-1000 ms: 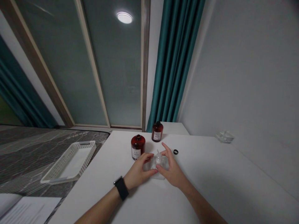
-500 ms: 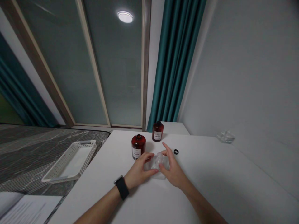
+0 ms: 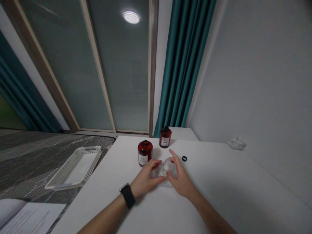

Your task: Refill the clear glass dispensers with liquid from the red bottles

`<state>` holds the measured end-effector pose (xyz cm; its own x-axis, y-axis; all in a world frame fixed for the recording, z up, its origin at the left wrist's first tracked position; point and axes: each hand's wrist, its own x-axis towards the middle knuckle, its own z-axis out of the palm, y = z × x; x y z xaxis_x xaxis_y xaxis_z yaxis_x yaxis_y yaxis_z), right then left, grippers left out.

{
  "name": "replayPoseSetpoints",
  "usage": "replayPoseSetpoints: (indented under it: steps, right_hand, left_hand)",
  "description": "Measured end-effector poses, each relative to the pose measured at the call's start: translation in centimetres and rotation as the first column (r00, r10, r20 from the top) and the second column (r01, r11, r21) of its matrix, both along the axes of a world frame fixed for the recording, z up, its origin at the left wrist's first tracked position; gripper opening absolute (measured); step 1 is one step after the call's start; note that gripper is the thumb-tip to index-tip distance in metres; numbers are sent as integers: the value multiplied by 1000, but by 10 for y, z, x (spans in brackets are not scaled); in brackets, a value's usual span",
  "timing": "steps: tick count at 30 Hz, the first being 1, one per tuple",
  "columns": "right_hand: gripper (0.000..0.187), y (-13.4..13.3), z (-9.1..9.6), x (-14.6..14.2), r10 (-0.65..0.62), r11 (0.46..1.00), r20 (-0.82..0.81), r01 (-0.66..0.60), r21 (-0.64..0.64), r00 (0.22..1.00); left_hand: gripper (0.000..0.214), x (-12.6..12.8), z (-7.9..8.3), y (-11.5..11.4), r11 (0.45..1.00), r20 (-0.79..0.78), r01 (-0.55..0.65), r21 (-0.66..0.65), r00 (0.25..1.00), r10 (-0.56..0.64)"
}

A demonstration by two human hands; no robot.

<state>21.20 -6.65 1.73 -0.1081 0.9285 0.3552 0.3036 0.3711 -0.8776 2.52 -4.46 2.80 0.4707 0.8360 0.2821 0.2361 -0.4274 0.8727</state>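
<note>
A low, clear, see-through container [image 3: 168, 184] with a rounded, knob-like top [image 3: 167, 163] rests on the white table between my hands. Its exact kind is hard to make out. My left hand [image 3: 147, 177], with a black watch on the wrist, curves its thumb and fingers around the left side. On the right, my right hand [image 3: 179, 177] has its thumb and middle fingers at the knob-like top, while the index finger points up and away. Just beyond my left fingers stands a dark red bottle [image 3: 145, 150] with a white label. Right of my right hand lies a small black ring [image 3: 184, 158].
A second dark red bottle [image 3: 165, 137] stands near the table's far edge. Another clear object [image 3: 236, 143] sits by the wall at right. To the left, a white perforated basket [image 3: 92, 164] and an open book [image 3: 31, 216] lie on a dark striped surface.
Both hands stay around the clear container with almost the same grip. The whole view has shifted very slightly; the bottles and ring have not moved on the table.
</note>
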Motion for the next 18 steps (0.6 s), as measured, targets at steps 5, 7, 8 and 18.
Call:
replayPoseSetpoints:
  steps: [5,7,8,18]
  right_hand:
    - [81,2,-1,0,-55,998,14,56,-31,998]
    - [79,2,-2,1,-37,999,-1,37,-15,999]
    - [79,1,-2,1,-12,1000,-12,12,-4,1000]
    - [78,3,-2,-1,-48,999,-18,47,-20,999]
  left_hand:
    - [48,0,-2,1,1000,3,0,-6,1000,0]
    - [48,0,-3,2,1000,2,6,-2,1000,-6]
    - [48,0,-4,2,1000,2,8,1,1000,-8]
    - [48,0,-1,1,1000,-16,1,9,1000,-1]
